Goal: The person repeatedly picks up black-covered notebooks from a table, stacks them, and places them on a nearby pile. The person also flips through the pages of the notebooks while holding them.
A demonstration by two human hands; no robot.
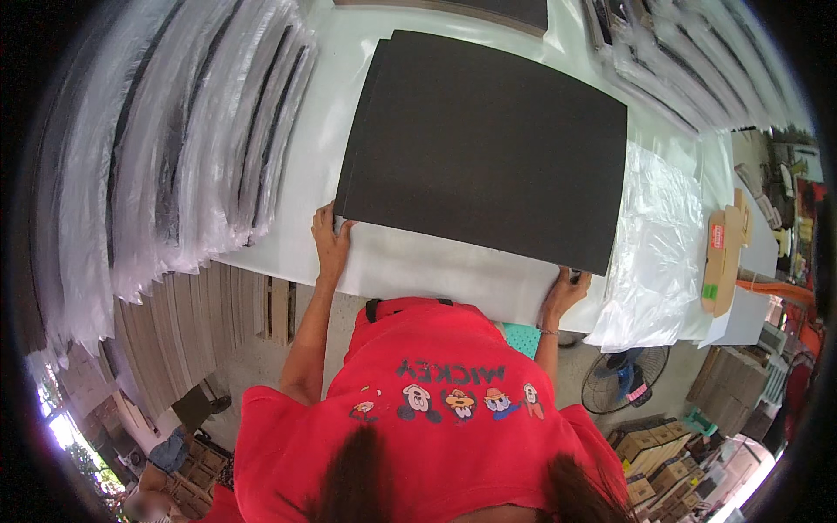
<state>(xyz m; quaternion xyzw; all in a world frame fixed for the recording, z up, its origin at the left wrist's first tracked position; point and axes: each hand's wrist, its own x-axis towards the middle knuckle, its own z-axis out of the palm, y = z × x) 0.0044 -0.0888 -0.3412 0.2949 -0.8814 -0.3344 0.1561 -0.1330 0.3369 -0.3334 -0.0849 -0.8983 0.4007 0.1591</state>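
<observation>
With our left hand (330,242) and right hand (565,295) gripping the black boards (488,157) by near corners, we should align edges evenly.

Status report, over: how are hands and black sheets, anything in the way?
Left hand at near left corner, right hand by near right corner. Black sheets stacked, left edges uneven. Nothing on top; clear plastic film at right.

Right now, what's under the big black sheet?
Another dark sheet peeks out along its left side, and the white table shows around it. Anything further underneath is covered.
</observation>
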